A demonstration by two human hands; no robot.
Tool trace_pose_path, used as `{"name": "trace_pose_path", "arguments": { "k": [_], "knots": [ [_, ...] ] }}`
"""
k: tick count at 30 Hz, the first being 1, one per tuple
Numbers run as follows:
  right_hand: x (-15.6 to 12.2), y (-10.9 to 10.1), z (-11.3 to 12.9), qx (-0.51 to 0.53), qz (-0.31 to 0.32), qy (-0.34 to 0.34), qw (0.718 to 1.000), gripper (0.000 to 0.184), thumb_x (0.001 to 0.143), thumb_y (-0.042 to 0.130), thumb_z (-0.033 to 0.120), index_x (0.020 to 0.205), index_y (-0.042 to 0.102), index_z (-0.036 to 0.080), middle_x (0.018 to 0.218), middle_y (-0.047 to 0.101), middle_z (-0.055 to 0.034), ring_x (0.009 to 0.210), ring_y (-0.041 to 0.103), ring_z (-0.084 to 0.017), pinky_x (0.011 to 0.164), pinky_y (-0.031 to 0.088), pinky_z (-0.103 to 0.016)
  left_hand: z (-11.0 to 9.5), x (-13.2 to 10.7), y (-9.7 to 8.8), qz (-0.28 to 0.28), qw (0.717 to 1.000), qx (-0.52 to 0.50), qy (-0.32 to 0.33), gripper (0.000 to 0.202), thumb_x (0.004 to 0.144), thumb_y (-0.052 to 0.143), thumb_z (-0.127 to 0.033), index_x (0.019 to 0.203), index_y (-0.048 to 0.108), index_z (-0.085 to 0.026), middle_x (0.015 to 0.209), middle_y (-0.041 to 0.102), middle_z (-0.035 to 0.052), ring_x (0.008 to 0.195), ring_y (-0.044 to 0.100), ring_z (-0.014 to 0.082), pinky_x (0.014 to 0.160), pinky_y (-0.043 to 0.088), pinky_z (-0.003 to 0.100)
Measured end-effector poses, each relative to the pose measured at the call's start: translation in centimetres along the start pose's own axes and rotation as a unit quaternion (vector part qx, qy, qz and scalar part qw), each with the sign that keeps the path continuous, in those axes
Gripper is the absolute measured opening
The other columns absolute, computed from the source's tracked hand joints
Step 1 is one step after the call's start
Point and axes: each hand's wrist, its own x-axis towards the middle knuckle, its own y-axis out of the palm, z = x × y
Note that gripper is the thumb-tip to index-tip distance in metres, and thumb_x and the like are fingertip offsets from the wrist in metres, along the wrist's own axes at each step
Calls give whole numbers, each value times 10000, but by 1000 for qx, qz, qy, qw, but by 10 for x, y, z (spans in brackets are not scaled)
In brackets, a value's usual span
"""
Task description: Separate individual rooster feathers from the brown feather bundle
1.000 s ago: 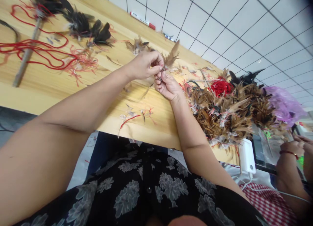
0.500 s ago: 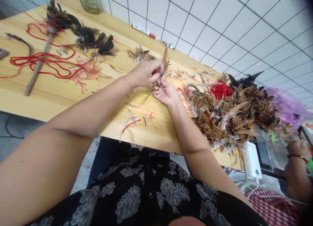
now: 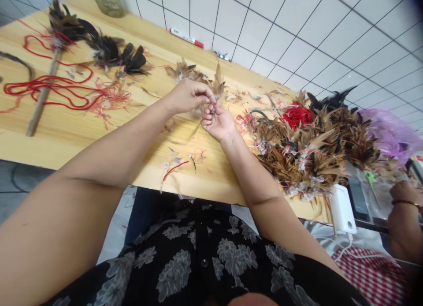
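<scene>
My left hand [image 3: 193, 96] reaches in over the table with thumb and forefinger closed in a pinch. Its fingertips meet those of my right hand [image 3: 219, 123], whose palm faces up with the fingers curled. A small tuft of brown feathers [image 3: 218, 81] stands upright from where the fingertips meet, its base gripped there and mostly hidden. Behind my left hand lies a loose clump of brown feathers [image 3: 185, 71]. A short red cord piece [image 3: 175, 168] and feather scraps lie on the wooden table [image 3: 148, 134] in front of my hands.
Right of my right arm is a big pile of brown feather bunches [image 3: 297, 151], with red string [image 3: 298, 115] and a purple plastic bag [image 3: 391, 132]. At left lie a stick [image 3: 44, 96], red cord [image 3: 82, 104] and black feathers [image 3: 107, 50]. Another person's hand [image 3: 405, 193] is at far right.
The view has shifted slightly. My left fingers have moved down a little against my right fingertips, and the upright feather tuft shows wider. The hands remain together.
</scene>
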Motion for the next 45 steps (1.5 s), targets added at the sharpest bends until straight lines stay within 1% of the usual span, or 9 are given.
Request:
{"name": "trace_pose_path", "arguments": {
  "k": [4,10,15,21,26,29,34,39,45],
  "knots": [
    [3,0,-2,-2,-2,-6,1000,384,1267,450,338,891,443,260,710,466,67,547,352,-106,487,297,-168,3,0,-1,16,997,-70,-20,187,862,899,-414,906,905,-233,943,924,104,958,901,308,955,734,424],
    [1,3,-4,15,-8,-6,1000,387,1267,421,297,882,436,260,682,463,71,539,346,-111,487,285,-169,9,0,1,33,994,-103,-24,263,852,963,-473,917,901,-225,844,892,111,888,912,325,912,748,452],
    [1,4,-6,24,-10,-1,1000,415,1291,409,319,882,443,255,677,444,84,529,341,-91,504,270,-162,10,0,6,20,991,-131,-37,242,807,968,-379,951,916,-192,935,917,137,797,857,258,825,727,415],
    [7,2,-10,24,-13,-4,1000,421,1298,438,367,890,427,264,670,441,91,512,329,-85,492,256,-165,7,0,10,16,996,-81,-38,144,865,916,-311,968,867,-223,910,894,81,829,848,259,842,733,421],
    [8,3,-13,17,-14,-8,1000,478,1316,418,445,874,413,264,660,436,89,519,335,-80,499,258,-166,9,2,11,-16,1000,10,5,139,909,896,-333,1027,860,-269,974,900,37,998,847,266,938,706,408],
    [6,4,-14,18,-17,-4,1000,482,1319,427,435,870,409,260,652,432,94,515,329,-72,507,251,-170,12,2,17,-39,998,39,19,122,948,854,-307,1057,862,-254,990,904,25,1014,838,239,946,690,384],
    [1,8,-15,37,-25,-1,999,485,1317,446,427,864,419,254,628,437,95,505,320,-75,499,243,-172,16,1,28,-92,993,75,15,128,883,839,-218,1006,867,-242,1053,924,58,1016,866,260,974,707,397],
    [-1,11,-16,48,-26,-2,998,469,1315,444,405,871,413,257,618,424,95,504,309,-84,501,236,-172,20,0,32,-130,990,58,5,54,916,844,-214,930,832,-265,995,911,50,1034,858,272,985,696,410],
    [-2,12,-17,50,-21,-11,998,459,1311,464,394,875,415,258,630,410,96,513,304,-86,510,239,-176,17,-1,40,-157,987,0,-37,164,885,814,-94,876,806,-257,855,834,1,930,805,231,917,642,382]
  ]
}}
